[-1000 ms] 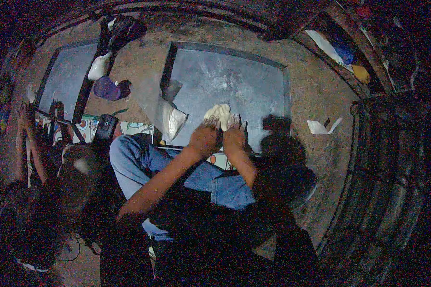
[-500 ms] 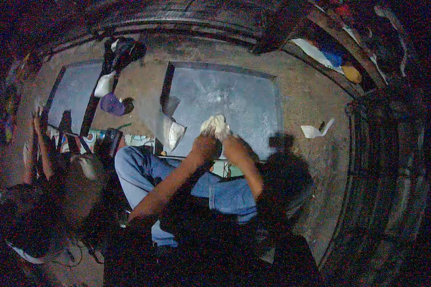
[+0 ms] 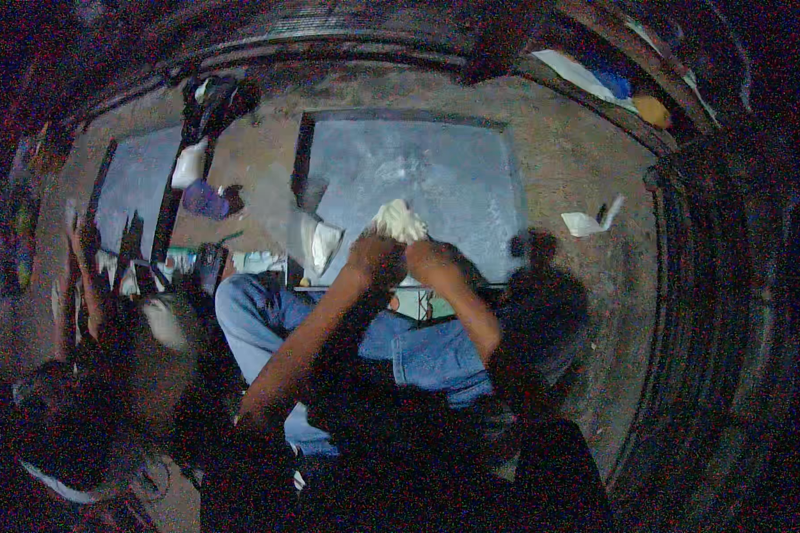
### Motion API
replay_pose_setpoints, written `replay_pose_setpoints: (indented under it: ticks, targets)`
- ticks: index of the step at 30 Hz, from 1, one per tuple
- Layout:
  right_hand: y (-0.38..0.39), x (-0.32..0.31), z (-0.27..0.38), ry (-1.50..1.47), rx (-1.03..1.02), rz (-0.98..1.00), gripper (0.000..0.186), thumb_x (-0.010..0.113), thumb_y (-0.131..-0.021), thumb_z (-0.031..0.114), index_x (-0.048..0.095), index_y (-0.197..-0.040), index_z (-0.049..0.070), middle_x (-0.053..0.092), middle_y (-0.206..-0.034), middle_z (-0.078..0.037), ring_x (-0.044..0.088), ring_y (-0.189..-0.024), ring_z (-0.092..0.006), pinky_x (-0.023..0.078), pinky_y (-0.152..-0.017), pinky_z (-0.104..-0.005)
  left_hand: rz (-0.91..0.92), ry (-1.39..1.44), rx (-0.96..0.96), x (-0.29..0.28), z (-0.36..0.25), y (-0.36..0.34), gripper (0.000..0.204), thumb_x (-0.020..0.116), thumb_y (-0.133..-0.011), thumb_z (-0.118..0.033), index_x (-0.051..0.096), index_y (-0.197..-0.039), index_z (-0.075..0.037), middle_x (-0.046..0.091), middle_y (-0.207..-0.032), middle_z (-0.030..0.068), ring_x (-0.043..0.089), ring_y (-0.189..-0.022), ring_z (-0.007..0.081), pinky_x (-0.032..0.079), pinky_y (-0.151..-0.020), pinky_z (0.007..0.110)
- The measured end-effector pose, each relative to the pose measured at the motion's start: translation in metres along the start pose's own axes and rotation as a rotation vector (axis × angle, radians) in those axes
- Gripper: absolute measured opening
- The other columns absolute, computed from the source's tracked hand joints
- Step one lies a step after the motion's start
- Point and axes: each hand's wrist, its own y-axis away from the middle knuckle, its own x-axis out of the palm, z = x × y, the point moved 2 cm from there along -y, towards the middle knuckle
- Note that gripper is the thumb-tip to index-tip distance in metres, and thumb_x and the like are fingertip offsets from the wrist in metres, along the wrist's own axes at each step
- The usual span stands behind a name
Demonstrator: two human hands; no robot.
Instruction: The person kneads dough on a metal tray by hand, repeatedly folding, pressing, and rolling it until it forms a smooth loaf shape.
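Observation:
An off-white lump that looks like dough (image 3: pixel 400 220) is between my two hands, above the near half of a grey-blue board (image 3: pixel 458 169) with whitish smears. My left hand (image 3: pixel 378 255) closes on the lump's lower left side. From the lower right, my right hand (image 3: pixel 430 261) grips it too, fingers curled and partly hidden in the dim light. Just left of my left hand, a white plastic bag (image 3: pixel 325 245) rests at the board's near left edge. My bent legs in blue jeans (image 3: pixel 258 315) lie under my forearms.
At the left, another person holds up both hands (image 3: pixel 82 244) beside a second board (image 3: pixel 138 173). Between the boards are a white bag (image 3: pixel 188 165), a purple item (image 3: pixel 204 200) and a black bundle (image 3: pixel 215 102). A white scrap (image 3: pixel 585 223) lies right, near dark slats (image 3: pixel 711 311).
The lump has been pressed into a more uneven shape, and my hands sit lower on it, slightly farther apart. The other person's hands have shifted a little. The view has tilted slightly.

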Motion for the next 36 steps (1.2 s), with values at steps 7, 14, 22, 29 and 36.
replay_pose_setpoints:
  ticks: [7, 14, 22, 29, 36]
  targets:
    - [0.015, -0.103, 0.055, -0.118, 0.022, 0.049, 0.023, 0.053, -0.084, 0.007, 0.064, -0.099, -0.006, 0.066, -0.099, -0.027, 0.065, -0.097, -0.0407, 0.052, -0.086, -0.0475, -0.124, -0.072, -0.012, -0.010, 0.005, -0.005, 0.023, 0.061, -0.080, -0.026, 0.074, -0.090, -0.009, 0.071, -0.100, 0.0117, 0.066, -0.102, 0.0289, 0.053, -0.085, 0.043]
    - [-0.041, -0.020, 0.000, 0.210, -0.150, 0.139, 0.021, 0.054, -0.083, 0.009, 0.068, -0.092, -0.004, 0.066, -0.096, -0.027, 0.066, -0.091, -0.0403, 0.054, -0.081, -0.0483, -0.260, 0.168, 0.138, 0.007, 0.028, -0.002, 0.020, 0.060, -0.078, -0.019, 0.072, -0.084, -0.004, 0.070, -0.088, 0.0181, 0.068, -0.083, 0.0372, 0.055, -0.075, 0.046]
    - [-0.036, -0.038, 0.034, 0.253, -0.071, -0.081, 0.020, 0.058, -0.079, 0.014, 0.070, -0.084, -0.002, 0.068, -0.093, -0.024, 0.067, -0.087, -0.0391, 0.054, -0.079, -0.0464, -0.350, 0.116, 0.117, 0.040, 0.022, 0.009, 0.024, 0.052, -0.085, -0.018, 0.070, -0.091, -0.003, 0.068, -0.098, 0.0245, 0.066, -0.091, 0.0412, 0.047, -0.093, 0.050]
    - [-0.060, -0.069, 0.019, 0.222, -0.294, 0.161, 0.034, 0.059, -0.077, 0.018, 0.067, -0.106, 0.003, 0.067, -0.098, -0.023, 0.066, -0.091, -0.0384, 0.052, -0.082, -0.0502, -0.586, 0.039, -0.050, 0.067, 0.027, -0.020, 0.025, 0.053, -0.084, -0.020, 0.071, -0.093, -0.006, 0.067, -0.103, 0.0216, 0.059, -0.105, 0.0398, 0.039, -0.102, 0.052]
    - [-0.065, -0.046, 0.001, 0.182, -0.207, -0.001, 0.045, 0.063, -0.073, 0.011, 0.065, -0.117, 0.001, 0.066, -0.104, -0.023, 0.064, -0.101, -0.0374, 0.053, -0.088, -0.0396, -0.206, 0.000, 0.034, 0.046, 0.035, -0.013, 0.021, 0.059, -0.083, -0.020, 0.075, -0.091, -0.010, 0.070, -0.096, 0.0123, 0.066, -0.095, 0.0296, 0.049, -0.090, 0.041]
